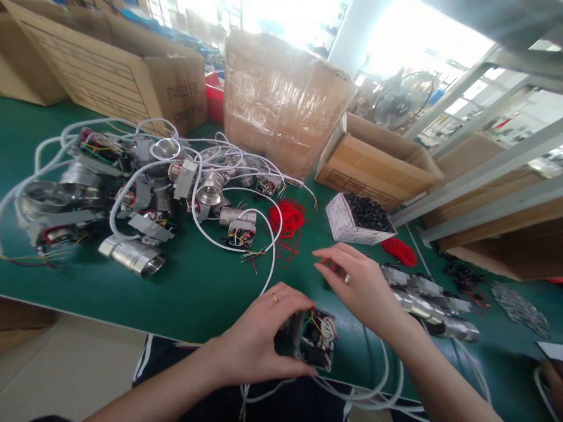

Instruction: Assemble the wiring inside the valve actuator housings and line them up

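1. Steadying an open actuator housing [317,347] at the lower centre of the head view, the left hand [264,337] has its thumb and fingers clasped around the casing, the wired side exposed.
2. Just above and to the right, the right hand [352,272] hangs over the green surface [211,293], apart from the housing. Its thumb and index finger are parted, with nothing visible between them; whether the curled fingers hide something small, I cannot tell.
3. Judging by this pose, the step in hand is work on the housing's inner wiring, with the left grip bracing it. The next move seems to call for a fine pinch from the right hand and a firm left hold, without snagging the loose wires.
4. Near the right hand, towards the upper right, sits a white box [347,228] of small black parts [370,212]; a red wire bundle [288,218] lies around the centre.
5. Steel valve bodies [132,257] with cables crowd the left.
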The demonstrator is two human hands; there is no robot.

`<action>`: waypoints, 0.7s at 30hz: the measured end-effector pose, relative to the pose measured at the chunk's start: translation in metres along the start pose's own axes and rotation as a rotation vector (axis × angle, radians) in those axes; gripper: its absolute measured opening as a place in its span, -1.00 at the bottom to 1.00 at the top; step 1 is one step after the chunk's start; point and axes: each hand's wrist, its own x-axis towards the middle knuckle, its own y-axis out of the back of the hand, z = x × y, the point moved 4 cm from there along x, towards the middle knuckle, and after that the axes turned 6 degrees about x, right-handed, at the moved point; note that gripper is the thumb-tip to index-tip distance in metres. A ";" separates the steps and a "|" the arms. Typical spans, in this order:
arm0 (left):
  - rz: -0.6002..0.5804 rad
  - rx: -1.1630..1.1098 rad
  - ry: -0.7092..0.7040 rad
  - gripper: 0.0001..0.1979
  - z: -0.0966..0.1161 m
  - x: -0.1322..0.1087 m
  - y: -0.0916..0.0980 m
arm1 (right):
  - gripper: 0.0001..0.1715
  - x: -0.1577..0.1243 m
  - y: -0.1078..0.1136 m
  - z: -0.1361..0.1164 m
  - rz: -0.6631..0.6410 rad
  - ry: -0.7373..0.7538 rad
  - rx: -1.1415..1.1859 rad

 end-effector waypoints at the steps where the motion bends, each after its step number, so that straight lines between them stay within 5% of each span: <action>1: 0.000 0.024 0.006 -0.31 0.002 -0.001 0.000 | -0.85 0.009 -0.011 0.012 -0.008 -0.034 0.032; 6: -0.071 0.161 0.053 -0.27 0.012 -0.003 0.001 | -0.91 0.049 -0.062 0.034 0.026 -0.059 0.052; 9: -0.096 0.196 0.095 -0.28 0.017 -0.002 0.001 | -0.88 0.059 -0.072 0.032 0.038 -0.059 0.083; 12: -0.120 0.193 0.198 -0.30 0.020 -0.001 0.001 | -0.83 0.061 -0.055 0.028 0.097 -0.057 0.130; 18: -0.086 -0.013 0.372 -0.33 0.021 0.002 -0.007 | -0.83 0.037 0.015 0.007 0.341 -0.067 0.176; 21: -0.017 -0.230 0.499 -0.33 0.012 -0.001 -0.016 | -0.86 0.020 0.010 0.000 0.220 -0.071 0.227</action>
